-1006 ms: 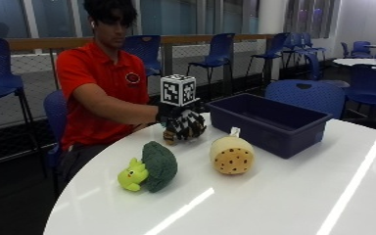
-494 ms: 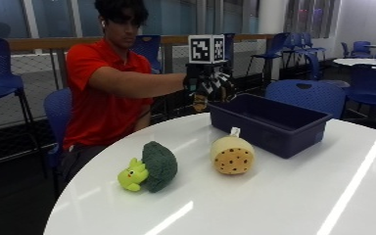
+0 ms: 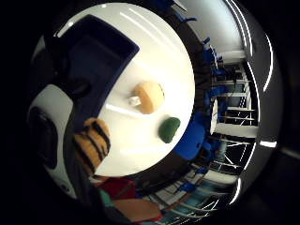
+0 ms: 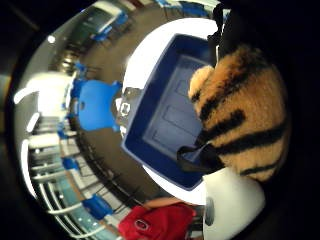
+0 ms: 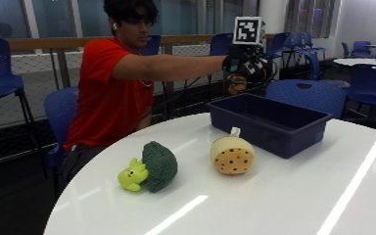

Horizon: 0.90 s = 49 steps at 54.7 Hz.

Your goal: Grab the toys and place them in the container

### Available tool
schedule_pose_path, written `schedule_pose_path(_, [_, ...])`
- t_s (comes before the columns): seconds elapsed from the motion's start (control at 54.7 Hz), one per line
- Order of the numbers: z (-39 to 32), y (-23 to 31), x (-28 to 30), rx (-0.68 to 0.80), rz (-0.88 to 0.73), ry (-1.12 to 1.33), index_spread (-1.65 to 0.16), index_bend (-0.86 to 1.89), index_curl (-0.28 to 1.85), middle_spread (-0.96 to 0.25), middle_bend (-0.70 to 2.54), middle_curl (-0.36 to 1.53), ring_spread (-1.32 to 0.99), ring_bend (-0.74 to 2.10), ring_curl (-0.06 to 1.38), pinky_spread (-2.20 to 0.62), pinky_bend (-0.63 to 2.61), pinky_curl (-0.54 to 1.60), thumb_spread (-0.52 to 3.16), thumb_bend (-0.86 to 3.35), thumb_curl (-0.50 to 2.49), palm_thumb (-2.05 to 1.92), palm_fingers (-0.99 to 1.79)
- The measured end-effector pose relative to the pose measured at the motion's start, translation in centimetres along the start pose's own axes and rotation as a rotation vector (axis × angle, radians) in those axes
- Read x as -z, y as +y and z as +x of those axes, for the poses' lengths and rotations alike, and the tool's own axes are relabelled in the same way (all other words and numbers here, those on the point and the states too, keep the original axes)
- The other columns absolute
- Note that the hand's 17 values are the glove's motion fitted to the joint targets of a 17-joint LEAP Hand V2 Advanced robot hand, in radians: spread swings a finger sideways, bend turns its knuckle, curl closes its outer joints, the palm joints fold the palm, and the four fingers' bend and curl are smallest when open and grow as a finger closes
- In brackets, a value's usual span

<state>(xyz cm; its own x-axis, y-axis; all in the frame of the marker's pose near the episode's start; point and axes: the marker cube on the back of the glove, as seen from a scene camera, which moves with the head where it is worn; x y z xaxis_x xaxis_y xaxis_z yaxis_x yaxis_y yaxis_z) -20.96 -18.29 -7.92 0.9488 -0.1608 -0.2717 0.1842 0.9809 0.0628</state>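
Three toys and one container are in view. Nearest on the white round tabletop (image 5: pixel 286 196) lies the green toy (image 5: pixel 150 167), a dark green broccoli-like plush with a lime-green face, on its side not far from the tabletop's edge on the person's side. Just beyond it, apart from it, sits the yellow spotted toy (image 5: pixel 232 154), tan with dark dots and a small white tag, just beside the near long wall of the container without clearly touching it. The dark blue container (image 5: pixel 270 123) is a single rectangular bin standing farther back, its far end close to the tabletop's rim; the thumb side palm view shows its floor bare. A broad stretch of bare tabletop lies in front of the toys and beside the bin. Farthest, the gloved right hand (image 5: pixel 245 68) is raised above the container's far end, its fingers curled round the third toy, an orange-and-black striped tiger toy (image 4: pixel 245 115). Blue chairs (image 5: pixel 308 95) stand behind the tabletop.
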Motion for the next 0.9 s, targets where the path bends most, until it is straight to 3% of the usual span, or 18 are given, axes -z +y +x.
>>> schedule_pose_path(0.091, [-1.7, -0.6, 0.5, 0.112, 0.016, -0.057, -0.44, 0.17, 0.41, -0.51, 0.33, 0.48, -0.49, 0.96, 0.49, -0.45, 1.04, 0.42, 0.72, 0.00, 0.89, 0.67, 0.94])
schedule_pose_path(0.165, [-2.4, -1.2, 0.5, 0.097, 0.025, -0.074, -0.45, 0.16, 0.42, -0.51, 0.32, 0.50, -0.49, 0.96, 0.50, -0.45, 1.04, 0.42, 0.72, -0.01, 0.90, 0.67, 0.93])
schedule_pose_path(0.238, [-2.9, -0.7, 0.3, 0.277, 0.024, -0.097, -0.45, 0.16, 0.43, -0.51, 0.28, 0.51, -0.50, 0.95, 0.50, -0.46, 1.04, 0.42, 0.73, -0.01, 0.91, 0.66, 0.89])
schedule_pose_path(0.293, [-3.1, -1.0, -0.4, 0.198, -0.014, -0.085, -0.45, 0.15, 0.44, -0.50, 0.25, 0.51, -0.50, 0.93, 0.50, -0.46, 1.04, 0.42, 0.75, -0.02, 0.91, 0.65, 0.83])
schedule_pose_path(0.329, [-3.0, -1.2, -0.9, 0.151, -0.061, -0.070, -0.45, 0.09, 0.42, -0.48, 0.21, 0.51, -0.50, 0.90, 0.50, -0.45, 1.10, 0.43, 0.82, -0.03, 0.89, 0.60, 0.72])
schedule_pose_path(0.421, [-1.7, -0.6, -2.0, 0.235, -0.115, -0.031, -0.42, 0.11, 0.43, -0.31, 0.12, 0.46, -0.32, 0.66, 0.47, -0.29, 1.16, 0.49, 1.03, -0.08, 0.75, 0.36, -0.07])
schedule_pose_path(0.494, [-1.1, -0.1, -2.6, 0.230, -0.072, -0.082, -0.39, 0.10, 0.37, -0.20, 0.11, 0.41, -0.18, 0.40, 0.37, -0.17, 1.20, 0.45, 1.09, -0.11, 0.66, 0.18, -0.29])
schedule_pose_path(0.659, [4.8, 1.6, -4.6, 0.072, -0.012, -0.125, -0.36, 0.12, 0.32, -0.09, 0.10, 0.33, -0.03, 0.25, 0.29, -0.02, 1.14, 0.40, 1.15, -0.06, 0.52, 0.00, -0.26])
schedule_pose_path(0.896, [15.9, 6.1, -8.9, -0.104, -0.081, -0.206, -0.35, 0.13, 0.29, -0.06, 0.11, 0.28, 0.04, 0.16, 0.27, 0.08, 1.03, 0.35, 1.15, -0.06, 0.40, -0.06, -0.25])
